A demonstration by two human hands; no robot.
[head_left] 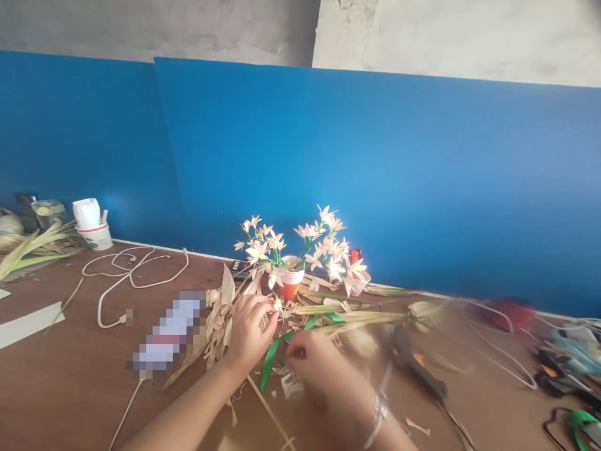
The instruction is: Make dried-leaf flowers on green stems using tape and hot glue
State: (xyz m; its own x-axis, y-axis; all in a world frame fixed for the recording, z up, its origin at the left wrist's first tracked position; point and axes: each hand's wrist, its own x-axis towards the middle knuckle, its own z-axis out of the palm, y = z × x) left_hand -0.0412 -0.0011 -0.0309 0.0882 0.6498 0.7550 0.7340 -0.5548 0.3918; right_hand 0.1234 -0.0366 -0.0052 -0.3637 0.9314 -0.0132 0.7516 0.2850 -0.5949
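Observation:
My left hand is pinched on a small cream paper flower above the brown table. My right hand is closed, its fingertips gripping a green ribbon that runs between both hands. Dried pale leaf strips lie heaped under and around the hands. Just behind stands a red-and-white paper cup holding several cream flowers on green stems.
A black glue gun with its cord lies right of my hands. White cables loop at the left, near a white cup and green leaves. Blue boards back the table. Cluttered tools sit far right.

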